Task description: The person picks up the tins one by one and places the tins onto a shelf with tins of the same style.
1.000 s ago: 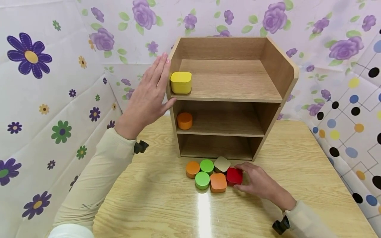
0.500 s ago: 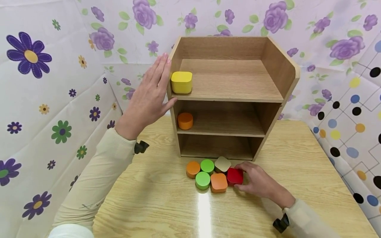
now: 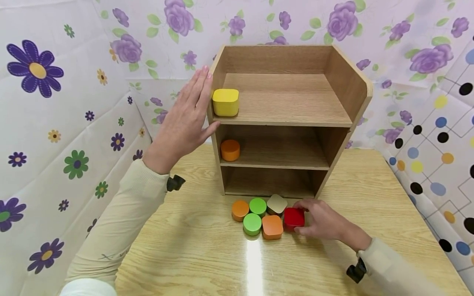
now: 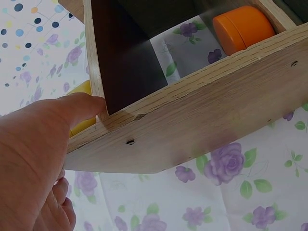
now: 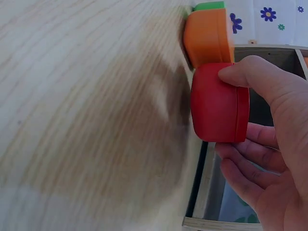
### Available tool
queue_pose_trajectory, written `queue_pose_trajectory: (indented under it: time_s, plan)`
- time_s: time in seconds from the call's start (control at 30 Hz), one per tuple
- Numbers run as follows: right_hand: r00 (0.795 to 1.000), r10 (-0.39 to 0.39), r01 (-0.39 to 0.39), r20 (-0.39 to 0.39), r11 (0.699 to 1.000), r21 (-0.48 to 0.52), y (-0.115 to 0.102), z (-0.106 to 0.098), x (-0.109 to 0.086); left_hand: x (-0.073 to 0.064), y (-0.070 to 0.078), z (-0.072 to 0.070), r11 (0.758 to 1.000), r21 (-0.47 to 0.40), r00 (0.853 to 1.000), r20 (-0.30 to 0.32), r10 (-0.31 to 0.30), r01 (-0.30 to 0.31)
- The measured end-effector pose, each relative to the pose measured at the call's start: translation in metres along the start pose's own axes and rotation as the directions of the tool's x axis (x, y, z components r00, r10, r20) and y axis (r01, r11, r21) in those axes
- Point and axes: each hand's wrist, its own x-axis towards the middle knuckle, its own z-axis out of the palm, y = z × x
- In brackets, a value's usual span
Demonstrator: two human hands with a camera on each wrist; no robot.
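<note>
My right hand pinches a red rounded-square box between thumb and fingers, at the right end of a cluster of boxes on the table. In the right wrist view the thumb presses one side of the red box, with an orange box close beside it. My left hand lies with straight fingers along the left side of a wooden shelf unit, its thumb at the front edge. Near that hand, a yellow box sits on the top shelf and an orange round box on the middle one.
Left of the red box stand a beige box, an orange square box, a green round box, another green round box and an orange round box. The wooden table extends around them. Patterned cloths hang behind and at both sides.
My right hand has shifted slightly right with the red box, which has moved a little away from the orange square box. The left hand stays in place on the shelf unit.
</note>
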Motion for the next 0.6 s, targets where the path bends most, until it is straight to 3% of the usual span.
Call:
queue_pose_trajectory:
  time_s: [0.27,0.6]
  plan:
    - [0.999,-0.034,0.034,0.019,0.999,0.010,-0.009,-0.019,0.004,0.000,0.000,0.000,1.000,-0.012,1.000,0.001,-0.001,0.001]
    - [0.998,-0.017,0.017,0.059,1.000,-0.004,-0.033,-0.052,0.022,0.000,0.000,0.000,1.000,-0.016,1.000,-0.005,0.002,-0.002]
